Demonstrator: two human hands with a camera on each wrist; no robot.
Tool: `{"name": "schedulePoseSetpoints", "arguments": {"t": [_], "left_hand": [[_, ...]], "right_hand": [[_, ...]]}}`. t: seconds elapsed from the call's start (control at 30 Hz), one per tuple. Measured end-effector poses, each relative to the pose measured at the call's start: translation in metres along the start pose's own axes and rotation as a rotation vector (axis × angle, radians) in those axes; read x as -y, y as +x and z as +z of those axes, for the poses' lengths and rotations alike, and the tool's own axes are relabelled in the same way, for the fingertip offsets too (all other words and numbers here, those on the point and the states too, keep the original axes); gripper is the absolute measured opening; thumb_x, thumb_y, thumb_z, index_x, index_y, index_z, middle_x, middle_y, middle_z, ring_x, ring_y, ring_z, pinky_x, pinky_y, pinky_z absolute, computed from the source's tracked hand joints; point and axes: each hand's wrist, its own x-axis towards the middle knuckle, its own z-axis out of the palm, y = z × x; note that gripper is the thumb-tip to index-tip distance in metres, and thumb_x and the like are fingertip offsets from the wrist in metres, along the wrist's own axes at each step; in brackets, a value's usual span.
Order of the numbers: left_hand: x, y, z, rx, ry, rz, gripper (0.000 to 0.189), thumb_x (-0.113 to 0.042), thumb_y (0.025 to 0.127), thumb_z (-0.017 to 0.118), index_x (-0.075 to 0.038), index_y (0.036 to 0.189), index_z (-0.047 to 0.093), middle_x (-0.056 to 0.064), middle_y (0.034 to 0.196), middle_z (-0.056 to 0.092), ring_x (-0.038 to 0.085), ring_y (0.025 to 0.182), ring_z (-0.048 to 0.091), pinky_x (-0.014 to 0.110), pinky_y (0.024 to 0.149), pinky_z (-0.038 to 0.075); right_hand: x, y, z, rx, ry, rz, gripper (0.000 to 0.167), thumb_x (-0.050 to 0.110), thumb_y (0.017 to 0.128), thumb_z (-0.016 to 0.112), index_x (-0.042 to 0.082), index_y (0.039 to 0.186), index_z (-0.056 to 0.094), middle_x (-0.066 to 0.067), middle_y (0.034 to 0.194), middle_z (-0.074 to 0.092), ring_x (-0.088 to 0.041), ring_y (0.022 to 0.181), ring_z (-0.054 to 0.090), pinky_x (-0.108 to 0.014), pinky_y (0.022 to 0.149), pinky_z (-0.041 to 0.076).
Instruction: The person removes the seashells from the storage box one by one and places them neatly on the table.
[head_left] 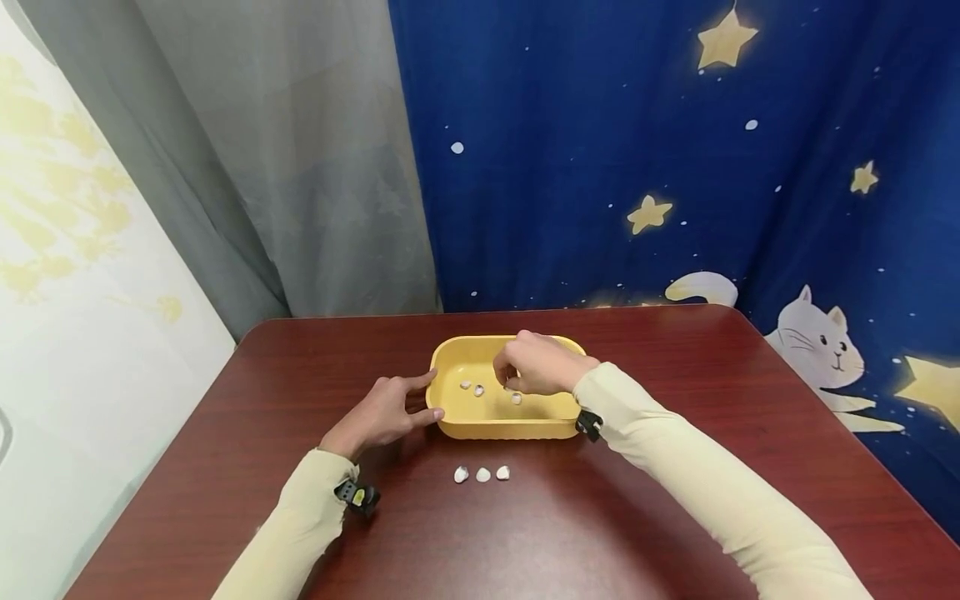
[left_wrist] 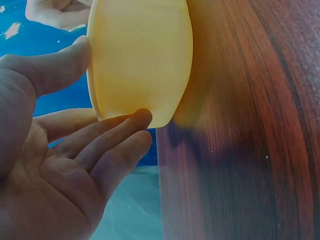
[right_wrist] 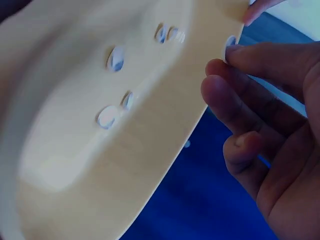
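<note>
A yellow plastic basin [head_left: 495,430] stands on the table, with several small white seashells [head_left: 478,390] on its floor. My left hand [head_left: 386,410] holds the basin's left end; in the left wrist view its thumb [left_wrist: 80,52] lies on the rim and its fingers [left_wrist: 137,122] bear on the outer wall. Over the inside of the basin is my right hand [head_left: 542,365]. Its thumb and fingertips pinch one small white seashell [right_wrist: 229,46], seen on edge in the right wrist view. Three more white seashells [head_left: 483,474] lie in a row on the table in front of the basin.
The dark red wooden table [head_left: 660,500] has its far edge close behind the basin. A blue curtain [head_left: 540,167] with stars and a grey curtain [head_left: 322,167] hang beyond it. At the left is a white panel [head_left: 90,358].
</note>
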Motion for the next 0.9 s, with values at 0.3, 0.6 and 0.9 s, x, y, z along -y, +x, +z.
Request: {"name": "schedulePoseSetpoints", "arguments": {"t": [0.3, 0.6, 0.9], "left_hand": [[0.002, 0.001, 0.002, -0.009, -0.007, 0.012, 0.074, -0.039, 0.091, 0.074, -0.012, 0.152, 0.044, 0.016, 0.150, 0.053, 0.021, 0.114, 0.057, 0.038, 0.091, 0.049], [0.002, 0.001, 0.001, -0.008, -0.009, -0.002, 0.074, -0.039, 0.091, 0.074, -0.014, 0.153, 0.043, 0.015, 0.151, 0.051, 0.023, 0.125, 0.057, 0.044, 0.101, 0.050], [0.002, 0.001, 0.001, -0.008, -0.010, 0.002, 0.073, -0.039, 0.091, 0.074, -0.014, 0.153, 0.043, 0.015, 0.152, 0.051, 0.023, 0.126, 0.056, 0.045, 0.102, 0.050]], "right_hand": [[0.017, -0.025, 0.001, -0.096, -0.025, -0.056, 0.014, 0.008, 0.083, 0.073, 0.020, 0.076, 0.074, 0.012, 0.069, 0.067, -0.003, 0.066, 0.057, -0.022, 0.062, 0.048], [0.021, -0.043, 0.010, -0.142, -0.045, -0.078, 0.014, 0.010, 0.082, 0.076, 0.023, 0.078, 0.076, 0.014, 0.069, 0.067, -0.001, 0.063, 0.055, -0.021, 0.059, 0.045], [0.023, -0.054, 0.017, -0.153, -0.044, -0.061, 0.014, 0.011, 0.081, 0.076, 0.024, 0.078, 0.076, 0.016, 0.070, 0.067, 0.000, 0.067, 0.058, -0.023, 0.063, 0.050]]}}
